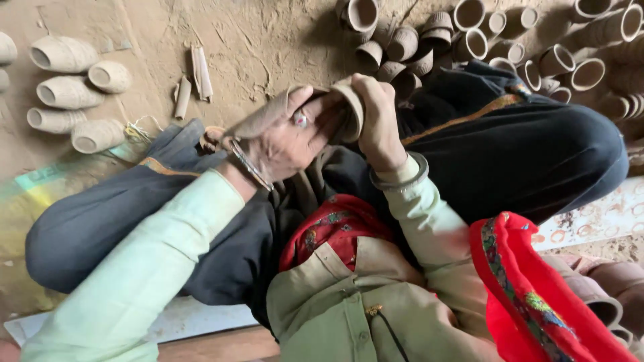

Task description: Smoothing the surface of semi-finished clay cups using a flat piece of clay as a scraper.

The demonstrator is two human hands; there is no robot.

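The person sits cross-legged on a dusty earthen floor (255,40) and holds a small unfired clay cup (349,107) between both hands, raised above the lap at the centre of the head view. The left hand (285,137) is closed loosely about the cup's left side, palm turned toward the camera, with a ring on one finger and a thin bangle at the wrist; it also seems to carry a flat strip of clay or cloth (258,121) that lies across its upper edge, though its exact nature cannot be told. The right hand (377,121) is closed on the cup's right side, fingers curled over the rim and thumb hidden behind the wall. The cup lies tilted, mouth toward the right hand, in contact with both hands and clear of the floor. By its matt grey-brown surface the cup is judged light, stiff but brittle, and dusty rather than slippery; the thin rim is the weakest part. Take hold around the thicker body or base, with pressure spread over several fingers, and avoid pinching the lip. A heap of similar cups (483,47) lies on the floor beyond the right knee, near but not touching the hands. A smaller group of pale, narrow-necked clay pots (67,90) lies on its sides at the far left, well apart. Short clay sticks (194,77) lie between that group and the left hand.
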